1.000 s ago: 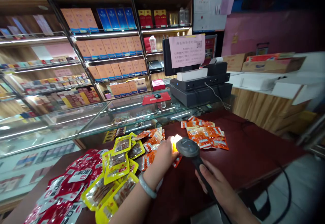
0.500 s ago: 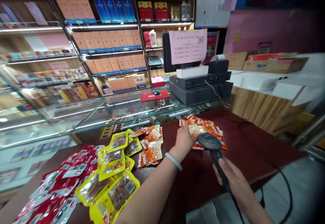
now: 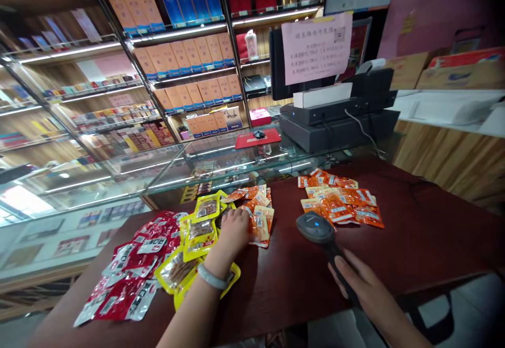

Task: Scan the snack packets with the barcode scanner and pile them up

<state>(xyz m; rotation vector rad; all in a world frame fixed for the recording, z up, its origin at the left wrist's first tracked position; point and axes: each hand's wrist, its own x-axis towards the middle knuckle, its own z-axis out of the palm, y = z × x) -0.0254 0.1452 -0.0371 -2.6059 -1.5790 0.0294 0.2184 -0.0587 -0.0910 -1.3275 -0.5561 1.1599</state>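
My left hand (image 3: 234,228), a pale bangle (image 3: 213,276) on its wrist, is at the left pile of orange snack packets (image 3: 260,227), beside the yellow snack packs (image 3: 201,232). Its fingers bend downward and their tips are hidden, so I cannot tell whether they grip a packet. In my right hand (image 3: 357,279) is a dark handheld barcode scanner (image 3: 315,228), its fingers wrapped round the handle and a small blue light showing on the head. The scanner head is above the table, in front of a second pile of orange snack packets (image 3: 339,201).
Red and silver packets (image 3: 134,269) lie in a heap at the left of the dark red table (image 3: 292,295). Behind it stand a glass counter (image 3: 165,172), a mouse on a red pad (image 3: 252,139), a monitor with a pink notice (image 3: 315,48) and a cash drawer (image 3: 331,130).
My left hand has moved from the right orange pile to the left orange pile. My right hand still holds the scanner. The view has shifted, so the surroundings appear displaced.
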